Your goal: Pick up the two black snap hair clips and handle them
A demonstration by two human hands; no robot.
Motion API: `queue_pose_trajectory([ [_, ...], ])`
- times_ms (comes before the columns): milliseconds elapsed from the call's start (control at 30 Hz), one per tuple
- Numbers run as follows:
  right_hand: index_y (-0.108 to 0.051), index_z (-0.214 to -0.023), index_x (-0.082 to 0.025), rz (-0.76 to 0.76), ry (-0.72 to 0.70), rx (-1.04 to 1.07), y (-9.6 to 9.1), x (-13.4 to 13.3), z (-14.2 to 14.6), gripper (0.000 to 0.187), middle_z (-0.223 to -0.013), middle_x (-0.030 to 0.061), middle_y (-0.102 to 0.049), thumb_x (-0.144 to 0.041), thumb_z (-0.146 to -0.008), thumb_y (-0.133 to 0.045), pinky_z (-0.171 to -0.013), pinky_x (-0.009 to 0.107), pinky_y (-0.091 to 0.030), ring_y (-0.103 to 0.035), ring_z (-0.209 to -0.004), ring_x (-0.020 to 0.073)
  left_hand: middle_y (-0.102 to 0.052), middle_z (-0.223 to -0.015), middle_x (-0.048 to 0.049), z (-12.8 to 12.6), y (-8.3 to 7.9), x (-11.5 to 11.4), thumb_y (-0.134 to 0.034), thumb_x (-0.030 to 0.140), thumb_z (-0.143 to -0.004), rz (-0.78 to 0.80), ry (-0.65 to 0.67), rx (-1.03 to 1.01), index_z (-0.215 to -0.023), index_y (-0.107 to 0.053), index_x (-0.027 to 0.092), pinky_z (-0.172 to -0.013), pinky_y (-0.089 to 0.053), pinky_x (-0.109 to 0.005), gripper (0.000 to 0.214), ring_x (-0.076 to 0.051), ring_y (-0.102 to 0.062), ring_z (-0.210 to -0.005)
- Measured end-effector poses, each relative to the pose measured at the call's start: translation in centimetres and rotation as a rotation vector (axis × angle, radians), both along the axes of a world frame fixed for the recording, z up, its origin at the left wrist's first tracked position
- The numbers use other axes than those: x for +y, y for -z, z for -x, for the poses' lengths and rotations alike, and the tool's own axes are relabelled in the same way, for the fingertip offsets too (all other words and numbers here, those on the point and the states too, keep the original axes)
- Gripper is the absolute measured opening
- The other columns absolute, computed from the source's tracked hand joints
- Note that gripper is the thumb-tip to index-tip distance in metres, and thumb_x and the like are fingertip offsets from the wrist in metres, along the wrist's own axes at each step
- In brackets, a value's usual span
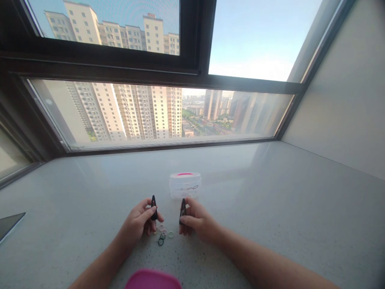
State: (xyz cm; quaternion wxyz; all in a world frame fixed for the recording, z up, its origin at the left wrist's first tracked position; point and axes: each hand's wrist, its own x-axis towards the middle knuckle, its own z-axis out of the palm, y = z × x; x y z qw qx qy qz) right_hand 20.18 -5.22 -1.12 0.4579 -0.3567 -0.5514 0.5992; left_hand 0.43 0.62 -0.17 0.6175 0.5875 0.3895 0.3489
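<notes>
Between the thumb and fingers of my left hand (138,220) a black snap hair clip (153,208) is held upright, its narrow end up. My right hand (197,220) pinches a second black hair clip (182,212), also with the tip upward. A gap separates the two clips. On the counter just below and between the hands lie several small hair ties, among them a dark green one (161,242), a light green one (170,235) and pale pink ones (163,229). Some of them are partly hidden by my left hand.
Beyond my hands stands a clear plastic box (185,185) with a pink handle and a few thin items inside. A pink lid-like object (153,279) is cut off at the bottom edge. A flat dark device (11,225) lies at far left. A window (162,146) borders the speckled counter (270,200).
</notes>
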Motion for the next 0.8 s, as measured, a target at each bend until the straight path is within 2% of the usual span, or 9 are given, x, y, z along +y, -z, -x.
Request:
queue_pose_trajectory([
  [133, -0.04, -0.094, -0.017, -0.006, 0.016, -0.003, -0.19, 0.11, -0.01, 0.027, -0.055, -0.0022, -0.058, -0.034, -0.076, -0.052, -0.041, 0.018, -0.036, -0.048, -0.041, 0.0084, -0.068, -0.06, -0.0018, -0.05, -0.07, -0.16, -0.052, 0.031, -0.076, -0.01, 0.011, 0.007, -0.078, -0.048, 0.017, -0.032, -0.034, -0.016, 0.015, -0.009, -0.052, -0.036],
  [367, -0.039, -0.093, -0.018, -0.01, 0.066, -0.037, 0.07, 0.16, 0.17, 0.034, -0.053, -0.0023, -0.057, -0.05, -0.082, -0.04, -0.04, 0.018, -0.035, -0.045, -0.038, 0.0077, -0.067, -0.057, -0.0018, -0.18, -0.27, -0.38, -0.053, 0.031, -0.075, -0.007, 0.016, 0.009, -0.079, -0.05, 0.016, -0.031, -0.031, -0.016, 0.016, -0.01, -0.052, -0.034],
  [800, -0.034, -0.108, -0.019, 0.008, 0.053, -0.049, -0.01, 0.01, 0.08, 0.036, -0.052, -0.0034, -0.058, -0.039, -0.079, -0.046, -0.039, 0.018, -0.034, -0.044, -0.036, 0.0084, -0.067, -0.056, -0.0026, -0.2, -0.16, -0.54, -0.048, 0.036, -0.079, 0.011, 0.008, -0.03, -0.078, -0.048, 0.016, -0.03, -0.028, -0.014, 0.02, -0.009, -0.051, -0.033],
])
